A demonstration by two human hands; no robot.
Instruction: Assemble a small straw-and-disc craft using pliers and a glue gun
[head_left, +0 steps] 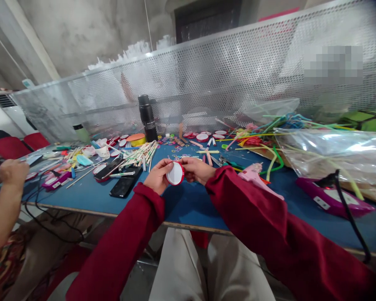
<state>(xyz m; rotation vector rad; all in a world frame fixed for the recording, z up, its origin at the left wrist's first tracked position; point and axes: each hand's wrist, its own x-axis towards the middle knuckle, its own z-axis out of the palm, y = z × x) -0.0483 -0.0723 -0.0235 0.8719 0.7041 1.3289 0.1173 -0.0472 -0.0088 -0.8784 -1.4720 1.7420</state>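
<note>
A small round white disc with a red rim [175, 173] is held up between both my hands over the blue table [188, 207]. My left hand [157, 176] is closed on its left edge, fingers curled around it. My right hand [196, 169] pinches its right edge. Both my arms are in dark red sleeves. More red-rimmed white discs [202, 136] lie further back on the table.
A black bottle [147, 118] stands mid-table before a perforated metal screen [225, 75]. Two phones [125, 184], a bundle of sticks [143, 154], coloured straws [269, 138], a plastic bag [335, 154], a pink glue gun [255, 174] and a black cable [347, 209] surround my hands. Another person's hand [12, 171] rests at left.
</note>
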